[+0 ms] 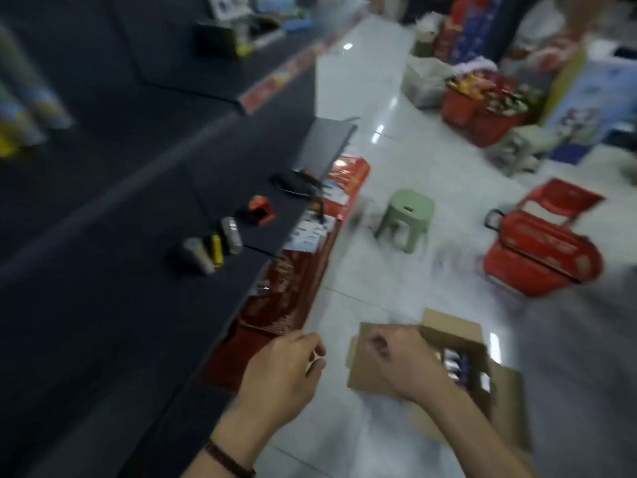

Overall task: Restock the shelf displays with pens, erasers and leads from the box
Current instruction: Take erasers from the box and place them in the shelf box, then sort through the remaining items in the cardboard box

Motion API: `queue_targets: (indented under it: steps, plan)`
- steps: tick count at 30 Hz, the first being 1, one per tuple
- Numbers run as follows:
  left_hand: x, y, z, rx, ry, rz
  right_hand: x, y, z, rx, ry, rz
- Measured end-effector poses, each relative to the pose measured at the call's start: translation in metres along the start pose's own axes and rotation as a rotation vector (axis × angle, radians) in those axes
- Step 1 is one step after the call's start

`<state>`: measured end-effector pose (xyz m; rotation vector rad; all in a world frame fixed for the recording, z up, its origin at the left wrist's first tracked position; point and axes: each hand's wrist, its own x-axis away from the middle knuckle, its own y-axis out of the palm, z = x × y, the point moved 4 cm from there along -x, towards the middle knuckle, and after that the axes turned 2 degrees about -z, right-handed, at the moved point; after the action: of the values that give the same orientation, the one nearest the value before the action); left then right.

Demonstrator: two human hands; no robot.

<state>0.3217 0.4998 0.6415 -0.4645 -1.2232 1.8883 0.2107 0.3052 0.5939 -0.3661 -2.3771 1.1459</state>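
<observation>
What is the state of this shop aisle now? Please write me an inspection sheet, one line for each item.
Surface: dark shelf at the left, white tiled floor beside it.
Job's things: open cardboard box on the floor with small packets inside; a few small tubes on the shelf.
Clutter: green stool and red basket on the floor.
Hands: left hand near the shelf edge, right hand above the box flap; fingers curled on both, too blurred to tell a hold.
Cables: nothing seen.
Surroundings: more goods stand farther along the aisle, blurred.
</observation>
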Motion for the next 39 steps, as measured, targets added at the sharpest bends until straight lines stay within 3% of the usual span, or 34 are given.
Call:
queue_targets:
  steps: [6,12,21,27,31,34,39]
  plan:
    - [-0.087,0.13,0.1,-0.018,0.062,-0.385,0.068,-0.031,0.225,-0.078,0.44,-0.018]
    - [-0.17,0.251,0.154,-0.067,0.137,-0.636,0.069,-0.027,0.369,-0.2,0.731,0.002]
    - [-0.3,0.515,0.159,-0.086,0.227,-0.92,-0.034,0.105,0.57,-0.542,1.0,-0.018]
    - [-0.366,0.728,0.125,-0.129,0.221,-0.957,-0.131,0.257,0.751,-0.804,1.172,-0.005]
    - [-0.409,0.856,0.118,-0.096,0.184,-0.891,-0.18,0.349,0.85,-0.926,1.346,0.029]
    - [-0.44,0.934,0.11,-0.111,0.184,-0.876,-0.208,0.4,0.889,-1.023,1.439,0.143]
    - [-0.483,1.013,0.108,-0.18,0.241,-0.782,-0.234,0.45,0.922,-1.232,1.494,0.156]
